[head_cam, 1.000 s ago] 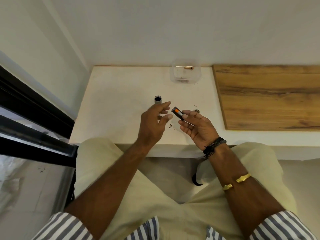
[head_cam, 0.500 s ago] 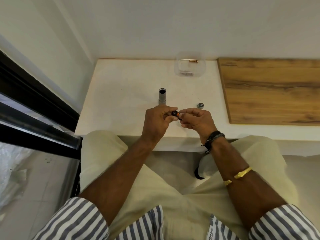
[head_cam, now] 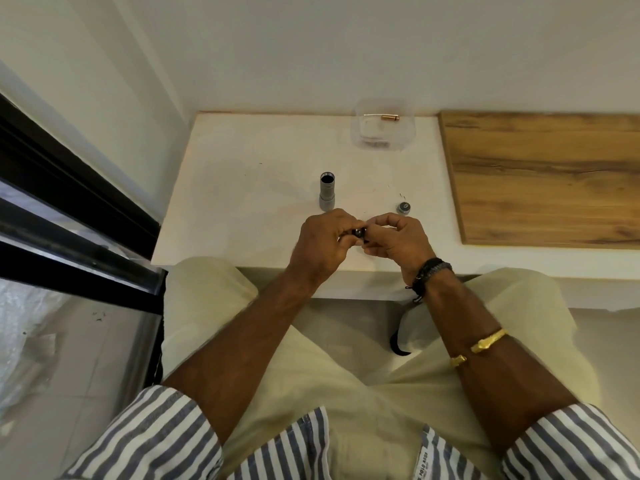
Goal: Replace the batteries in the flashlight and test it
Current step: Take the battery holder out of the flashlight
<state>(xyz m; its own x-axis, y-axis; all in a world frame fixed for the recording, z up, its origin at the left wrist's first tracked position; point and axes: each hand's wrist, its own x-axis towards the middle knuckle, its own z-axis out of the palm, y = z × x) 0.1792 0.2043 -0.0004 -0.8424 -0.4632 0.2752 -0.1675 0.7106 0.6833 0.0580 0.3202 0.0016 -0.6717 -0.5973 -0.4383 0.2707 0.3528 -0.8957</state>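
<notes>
Left grip (head_cam: 320, 242) and right grip (head_cam: 394, 239) met over the white table (head_cam: 242, 188)'s near edge, pinching a small black cylindrical part (head_cam: 358, 233) between them. Grey metal flashlight tube (head_cam: 326, 192) sat just beyond the left one, little round grey cap (head_cam: 403, 207) near the right.

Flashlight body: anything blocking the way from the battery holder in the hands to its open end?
Nothing visible. The battery holder is held between left hand and right hand; the flashlight body stands upright just beyond, open end up, cap off right.
</notes>
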